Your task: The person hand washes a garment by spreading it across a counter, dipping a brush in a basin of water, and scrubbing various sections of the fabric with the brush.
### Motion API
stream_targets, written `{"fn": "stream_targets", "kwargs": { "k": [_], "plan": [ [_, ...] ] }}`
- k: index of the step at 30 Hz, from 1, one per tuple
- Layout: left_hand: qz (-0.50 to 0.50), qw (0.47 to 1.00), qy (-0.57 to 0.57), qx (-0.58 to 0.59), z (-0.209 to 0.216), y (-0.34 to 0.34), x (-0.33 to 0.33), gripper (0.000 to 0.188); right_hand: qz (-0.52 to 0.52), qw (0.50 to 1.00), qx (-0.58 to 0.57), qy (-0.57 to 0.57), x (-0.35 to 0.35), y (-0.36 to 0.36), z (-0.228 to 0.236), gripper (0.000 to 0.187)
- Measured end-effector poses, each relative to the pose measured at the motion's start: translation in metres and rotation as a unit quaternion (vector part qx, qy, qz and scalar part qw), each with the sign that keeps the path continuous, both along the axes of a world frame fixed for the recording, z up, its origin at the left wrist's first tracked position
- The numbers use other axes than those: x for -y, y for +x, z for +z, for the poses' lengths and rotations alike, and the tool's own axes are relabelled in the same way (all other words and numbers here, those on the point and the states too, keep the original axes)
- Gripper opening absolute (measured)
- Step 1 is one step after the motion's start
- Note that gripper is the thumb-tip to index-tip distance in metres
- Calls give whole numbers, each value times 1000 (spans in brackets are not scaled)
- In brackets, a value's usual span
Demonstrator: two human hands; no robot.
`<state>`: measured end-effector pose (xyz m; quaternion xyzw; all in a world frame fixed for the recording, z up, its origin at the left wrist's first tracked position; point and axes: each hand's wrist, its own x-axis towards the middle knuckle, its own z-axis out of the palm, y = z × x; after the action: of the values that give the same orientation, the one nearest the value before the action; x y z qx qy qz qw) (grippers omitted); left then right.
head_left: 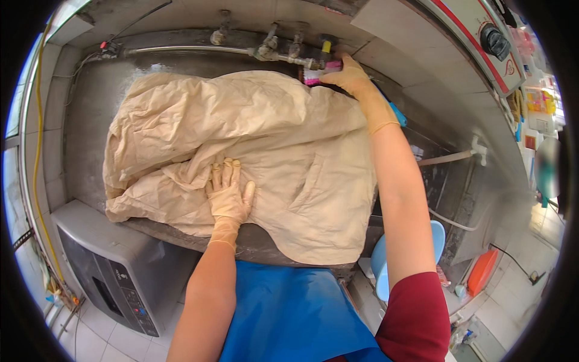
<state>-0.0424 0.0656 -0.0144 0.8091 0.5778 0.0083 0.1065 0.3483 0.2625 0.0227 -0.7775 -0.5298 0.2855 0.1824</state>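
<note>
A large beige cloth garment (271, 133), creased and partly folded, lies spread over the grey counter (90, 136). On its near part my left hand (228, 192), in a pale rubber glove, rests flat with fingers apart. My right hand (351, 77), gloved alike, is stretched out past the garment's far right edge. Its fingers are closed round a pink scrubbing brush (312, 76) with whitish bristles, just below the end of the metal pipe. The hand hides part of the brush.
Along the back wall runs a metal pipe (193, 49) with taps (266, 46). A grey appliance (117, 265) stands at the lower left. To the right are a blue basin (438, 241), an orange-red dustpan-like thing (482, 271) and a control panel with a black knob (494, 42).
</note>
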Motion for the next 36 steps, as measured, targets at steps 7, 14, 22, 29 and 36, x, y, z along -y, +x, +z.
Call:
{"fn": "stream_targets", "kwargs": {
  "k": [7,14,22,29,36],
  "plan": [
    [-4,1000,19,13,2,2,0,72,59,996,-47,-42,8,-4,26,76],
    [-9,1000,9,22,16,5,-5,71,-48,979,-167,-112,34,18,88,54],
    [-3,999,44,27,7,8,-1,70,-213,783,-574,112,278,29,122,62],
    [-3,998,47,40,8,10,0,69,-489,651,-559,157,554,10,137,76],
    [-30,995,89,41,8,-1,-6,61,-551,808,-209,-6,601,35,33,66]
  ]
}}
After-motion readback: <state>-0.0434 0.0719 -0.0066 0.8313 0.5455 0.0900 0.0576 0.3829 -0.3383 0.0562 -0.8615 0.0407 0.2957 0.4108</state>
